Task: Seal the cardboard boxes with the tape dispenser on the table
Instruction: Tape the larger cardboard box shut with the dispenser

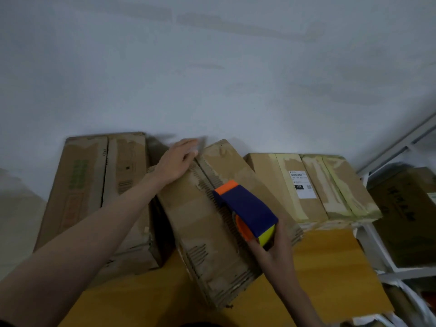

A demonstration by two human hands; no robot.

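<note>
A left hand (178, 161) presses the middle cardboard box (212, 223) flat while the right hand (276, 246) grips a tape dispenser (247, 211) atop its seam.

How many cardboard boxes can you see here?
4. One on the left, one in the middle under the person's left hand, one on the right with a label, and one on the side shelf. Others may be hidden.

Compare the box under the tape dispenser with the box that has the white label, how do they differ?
The middle box lies skewed, its seam bare; the labelled box sits straighter by the wall, with pale tape strips. The left hand presses the middle box and the right hand holds the tape dispenser on it; nothing touches the labelled box. Both are worn brown cardboard.
</note>
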